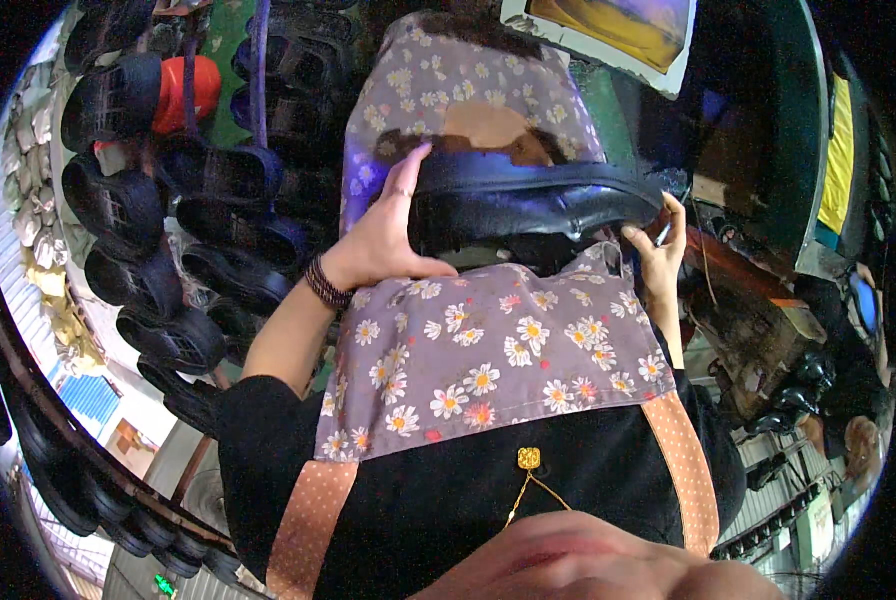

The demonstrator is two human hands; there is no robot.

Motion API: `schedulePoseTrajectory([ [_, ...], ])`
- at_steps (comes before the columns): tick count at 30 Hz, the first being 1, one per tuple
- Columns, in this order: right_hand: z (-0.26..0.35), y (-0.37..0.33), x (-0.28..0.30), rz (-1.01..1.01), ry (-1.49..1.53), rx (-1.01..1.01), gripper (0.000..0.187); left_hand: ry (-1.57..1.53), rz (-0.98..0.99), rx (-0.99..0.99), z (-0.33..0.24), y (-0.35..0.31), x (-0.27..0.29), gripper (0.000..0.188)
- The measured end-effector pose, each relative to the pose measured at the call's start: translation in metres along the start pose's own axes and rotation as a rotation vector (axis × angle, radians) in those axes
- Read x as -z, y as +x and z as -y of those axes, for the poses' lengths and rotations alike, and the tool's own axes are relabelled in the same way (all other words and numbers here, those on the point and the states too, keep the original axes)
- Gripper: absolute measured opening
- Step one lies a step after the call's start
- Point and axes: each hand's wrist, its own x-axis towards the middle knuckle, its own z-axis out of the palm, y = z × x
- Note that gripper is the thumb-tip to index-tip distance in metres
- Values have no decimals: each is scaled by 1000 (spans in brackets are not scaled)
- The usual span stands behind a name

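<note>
A black leather shoe [538, 200] lies sideways across my lap, its long edge running left to right. My left hand [398, 225] grips the left end, thumb toward me and fingers reaching up the far side. At the right end, my right hand [660, 245] pinches the tip between thumb and fingers. Something small and shiny shows by those fingers, too small to name. A grey-purple daisy-print apron [508, 350] covers my front, and the same cloth spreads over my lap beyond the shoe.
Rows of black shoes [173, 340] stand on a rack close on my left, with a red object [186, 93] among them. A pale-rimmed tray [593, 65] sits ahead to the right. A yellow panel [836, 155] and a brown wooden surface [738, 290] are on my right.
</note>
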Motion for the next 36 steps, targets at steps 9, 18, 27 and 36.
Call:
schedulePoseTrajectory([
  [9, 43, 43, 4, -45, -55, 265, 85, -63, -182, -67, 3, 0, 3, 139],
  [18, 236, 240, -28, -29, 61, 681, 63, -1147, -269, 123, -117, 91, 15, 106],
  [27, 230, 419, -92, -443, -90, 1063, 17, -685, 91, 428, -148, 221, 100, 100],
  [36, 166, 167, -94, -569, 2, 745, 37, -453, -683, 36, -110, 206, 76, 61],
])
